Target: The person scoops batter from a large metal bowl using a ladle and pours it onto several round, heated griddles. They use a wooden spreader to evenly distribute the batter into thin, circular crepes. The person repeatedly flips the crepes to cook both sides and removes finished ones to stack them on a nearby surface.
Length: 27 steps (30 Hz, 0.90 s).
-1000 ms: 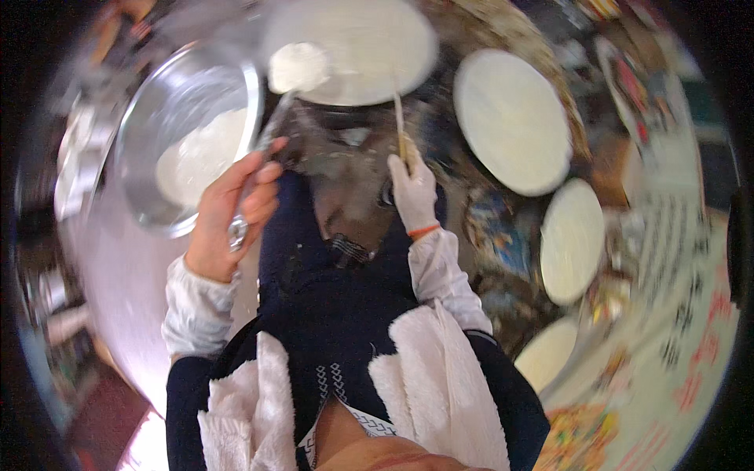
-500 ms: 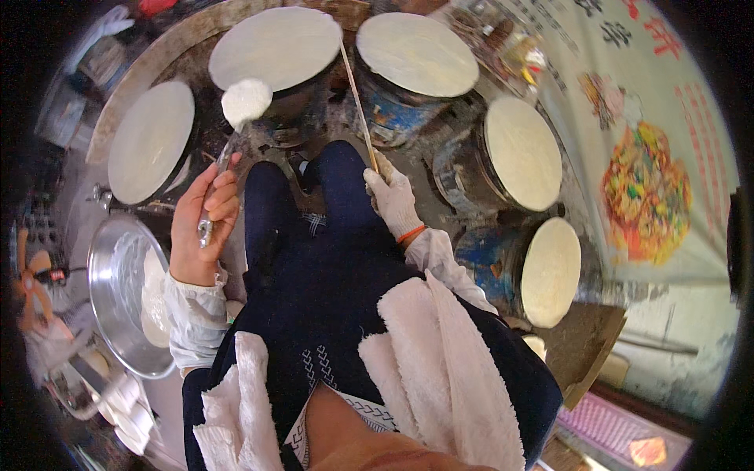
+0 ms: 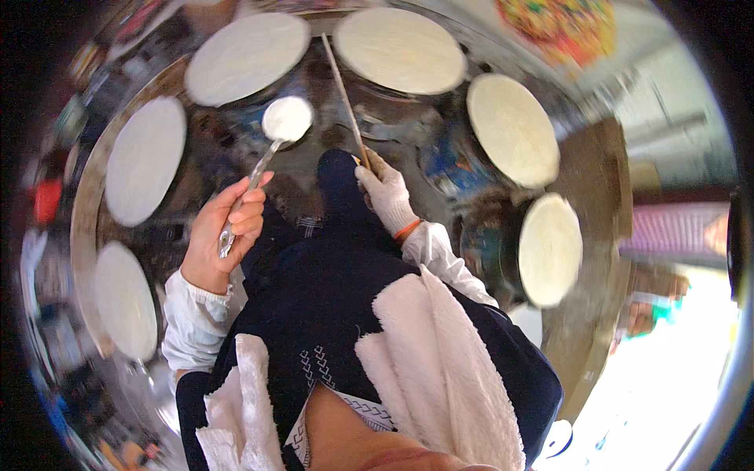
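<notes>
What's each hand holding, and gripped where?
Left hand grips a metal ladle of white batter by its handle's lower end. Gloved right hand grips a thin wooden stick at its near end.

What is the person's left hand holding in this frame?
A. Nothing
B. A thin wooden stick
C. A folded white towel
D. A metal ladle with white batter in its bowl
D: the bare left hand grips the handle of a metal ladle whose bowl is full of white batter, while the gloved right hand holds the thin wooden stick.
</notes>
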Available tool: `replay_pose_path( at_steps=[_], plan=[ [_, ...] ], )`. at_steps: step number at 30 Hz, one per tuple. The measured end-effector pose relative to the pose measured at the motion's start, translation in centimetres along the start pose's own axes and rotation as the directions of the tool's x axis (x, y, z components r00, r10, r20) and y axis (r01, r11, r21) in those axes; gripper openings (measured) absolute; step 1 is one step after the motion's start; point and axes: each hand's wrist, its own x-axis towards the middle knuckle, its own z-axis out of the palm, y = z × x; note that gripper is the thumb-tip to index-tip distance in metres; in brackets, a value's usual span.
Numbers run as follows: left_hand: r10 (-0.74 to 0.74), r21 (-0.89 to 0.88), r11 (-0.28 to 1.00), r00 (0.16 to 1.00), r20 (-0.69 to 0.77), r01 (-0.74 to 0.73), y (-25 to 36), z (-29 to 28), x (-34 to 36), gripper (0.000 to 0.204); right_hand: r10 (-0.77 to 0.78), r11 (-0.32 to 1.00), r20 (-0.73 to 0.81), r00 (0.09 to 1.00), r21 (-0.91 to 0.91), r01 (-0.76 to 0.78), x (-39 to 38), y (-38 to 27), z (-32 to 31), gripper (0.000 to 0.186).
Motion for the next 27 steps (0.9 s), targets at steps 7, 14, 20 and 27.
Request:
replay_pose_path(
  at_steps=[7, 14, 20, 27],
  plan=[
    [-0.243, 0.147, 0.961, 0.969, 0.041, 0.235, -1.9, 0.9, 7.4, 0.037, 0.085, 0.987, -0.336, 0.938, 0.156, -0.034, -6.4, 2.1, -6.2, 0.051],
    [-0.415, 0.247, 0.892, 0.904, 0.107, 0.380, -3.9, 4.4, 11.8, 0.040, 0.160, 0.947, -0.547, 0.822, 0.319, 0.028, -11.8, 5.4, -8.5, 0.050],
    [-0.521, 0.336, 0.818, 0.849, 0.086, 0.467, -5.8, 6.9, 15.3, 0.041, 0.247, 0.925, -0.578, 0.778, 0.380, -0.011, -14.5, 5.4, -8.4, 0.050],
    [-0.609, 0.401, 0.731, 0.793, 0.019, 0.552, -8.5, 9.4, 19.0, 0.045, 0.204, 0.813, -0.528, 0.825, 0.560, 0.157, -14.8, 0.1, -10.3, 0.029]
  ],
)
